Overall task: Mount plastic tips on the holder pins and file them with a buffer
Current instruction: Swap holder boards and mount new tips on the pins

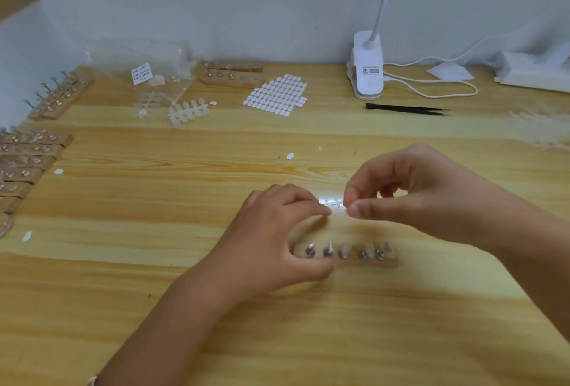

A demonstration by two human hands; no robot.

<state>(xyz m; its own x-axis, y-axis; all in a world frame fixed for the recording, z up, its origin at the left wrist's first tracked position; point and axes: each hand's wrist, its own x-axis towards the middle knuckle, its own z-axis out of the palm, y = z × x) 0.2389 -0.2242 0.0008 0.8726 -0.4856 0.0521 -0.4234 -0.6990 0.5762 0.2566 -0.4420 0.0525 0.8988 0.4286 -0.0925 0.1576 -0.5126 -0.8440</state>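
- Your right hand (416,197) has thumb and forefinger pinched tight on one end of a clear strip (334,202) of tips. It's held just off the bench (216,308), right behind the holder (339,263).
- Your left hand (277,237) is curled close by. Its forefinger meets the strip's other end and its thumb sits down by the holder's near left corner. I honestly can't tell if it's pinching the strip, steadying the holder, or both. Either way the two hands are nearly touching.
- The holder sits on the bench right under your hands. The three right-hand pins look to have tips (385,251) on already, while the two left pins (309,252) still look bare. It's blurry though, so I'm not certain.
- My guess on handling: the strip weighs next to nothing and is thin, springy plastic. It's see-through, so it's easy to lose against the wood.
- A tip will probably ping away when it snaps free, so grip the tip itself by its side edges, close to where it joins the strip. Don't hold the strip far out.
- It looks smooth, so probably slippery. Pinch firmly, but don't bend it flat, or I'd expect it to crease or crack.
- The holder looks light enough to skid, so I'd keep a thumb on it when you press a tip onto a pin.
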